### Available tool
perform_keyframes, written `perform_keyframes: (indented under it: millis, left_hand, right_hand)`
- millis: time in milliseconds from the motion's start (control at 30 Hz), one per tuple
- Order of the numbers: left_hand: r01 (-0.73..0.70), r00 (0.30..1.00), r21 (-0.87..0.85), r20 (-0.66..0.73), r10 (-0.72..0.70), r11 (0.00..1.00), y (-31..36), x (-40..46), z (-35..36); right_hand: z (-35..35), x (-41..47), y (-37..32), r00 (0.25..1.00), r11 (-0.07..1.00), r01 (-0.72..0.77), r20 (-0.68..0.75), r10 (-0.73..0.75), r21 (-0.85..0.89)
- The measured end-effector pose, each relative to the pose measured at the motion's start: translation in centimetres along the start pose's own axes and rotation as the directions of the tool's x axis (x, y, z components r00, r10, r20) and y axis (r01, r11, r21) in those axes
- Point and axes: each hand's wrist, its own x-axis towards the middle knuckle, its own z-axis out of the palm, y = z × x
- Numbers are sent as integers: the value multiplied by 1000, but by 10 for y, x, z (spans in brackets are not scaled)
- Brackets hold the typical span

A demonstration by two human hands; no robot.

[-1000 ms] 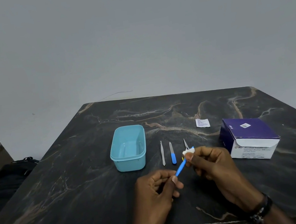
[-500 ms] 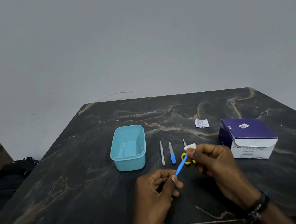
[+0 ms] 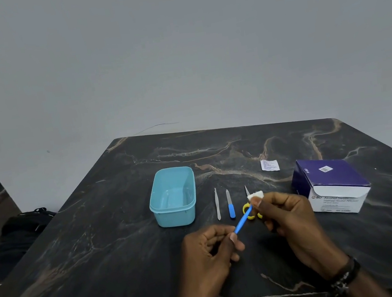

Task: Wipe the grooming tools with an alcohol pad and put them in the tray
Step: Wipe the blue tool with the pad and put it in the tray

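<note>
Your left hand (image 3: 207, 256) pinches the near end of a blue-handled tool (image 3: 242, 221) between thumb and curled fingers, while your right hand (image 3: 289, 218) pinches a white alcohol pad (image 3: 255, 195) around its far end, above the dark marble table (image 3: 101, 238). Beyond them, tweezers (image 3: 217, 203), a blue-handled nail file (image 3: 230, 204) and yellow-handled scissors (image 3: 248, 206) lie beside the turquoise tray (image 3: 171, 197), with the alcohol swab box (image 3: 333, 186) to the right.

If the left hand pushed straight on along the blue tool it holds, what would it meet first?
Most likely the alcohol pad pinched in the right hand, at the blue tool's far end; left hand.
</note>
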Motion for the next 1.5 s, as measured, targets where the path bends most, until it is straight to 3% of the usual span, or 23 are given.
perform_keyframes:
  millis: [300,533,600,867,1100,1367,1500]
  left_hand:
    - [-15,1000,4,-4,15,1000,-3,1,-1]
    - [-27,1000,-22,-8,27,999,-3,1,-1]
    - [-41,999,-45,-35,40,998,-3,1,-1]
    - [-77,943,-450,-322,-81,889,6,4,-8]
    - [-68,930,-564,-334,-152,823,6,7,-11]
    - [-58,951,-395,-301,-70,917,4,4,-9]
    - [-86,984,-202,-174,51,976,3,1,-7]
  right_hand:
    - [5,-4,-1,984,998,27,176,-16,-57]
    - [-1,2,2,1000,1000,10,-18,-10,17]
    - [-2,3,2,1000,1000,-1,-17,1,28]
    - [-2,-2,1,983,998,-9,181,22,-69]
    - [-1,-4,4,940,990,14,339,34,-138]
    - [-4,-8,7,851,967,55,518,85,-249]
    - [-2,-7,7,837,971,44,539,94,-237]
